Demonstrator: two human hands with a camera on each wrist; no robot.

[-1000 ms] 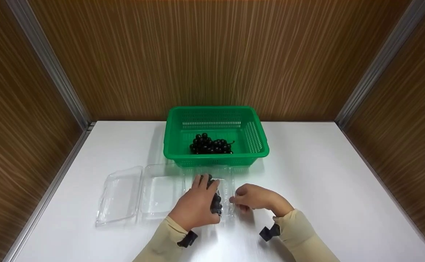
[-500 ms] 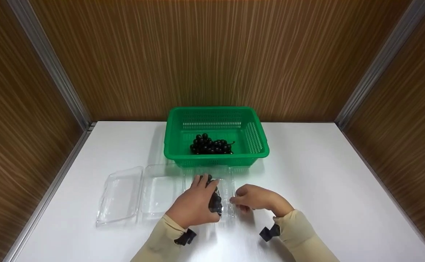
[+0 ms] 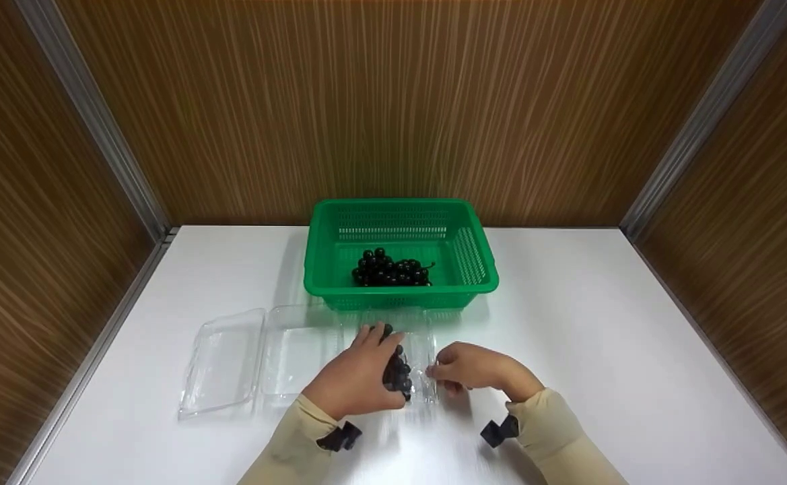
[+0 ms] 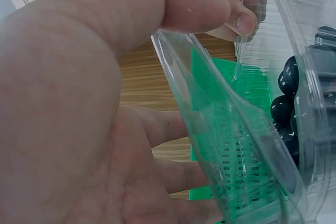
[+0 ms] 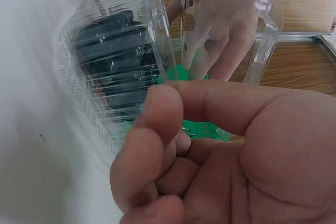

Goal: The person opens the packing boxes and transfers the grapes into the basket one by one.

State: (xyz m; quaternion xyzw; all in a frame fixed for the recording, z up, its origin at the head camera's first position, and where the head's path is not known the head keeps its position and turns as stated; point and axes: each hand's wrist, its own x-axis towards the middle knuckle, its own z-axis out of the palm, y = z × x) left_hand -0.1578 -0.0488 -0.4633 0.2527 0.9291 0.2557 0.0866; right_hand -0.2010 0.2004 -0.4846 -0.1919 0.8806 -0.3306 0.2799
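A dark bunch of grapes [image 3: 400, 374] lies in a clear plastic container [image 3: 420, 343] in the middle of the table. My left hand [image 3: 356, 374] spans the container's raised lid [image 4: 226, 108], thumb at the near end and fingers at the far end. In the left wrist view its fingers run behind the tilted lid; their tips are partly hidden. At the container's right edge, my right hand [image 3: 470, 369] pinches the rim between thumb and forefinger. Its other fingers curl in, as the right wrist view shows. More grapes [image 5: 115, 66] show through the ribbed wall there.
A second clear container [image 3: 302, 357] lies open to the left, its lid [image 3: 221, 364] flat beside it. Behind both stands a green basket [image 3: 403, 289] with another dark bunch of grapes [image 3: 390, 269]. Wood-grain panels [image 3: 393, 114] enclose the white table [image 3: 568, 303].
My left hand has shifted slightly left with the lid, uncovering a little more of the grapes beside it. My right hand stays at the container's right edge.
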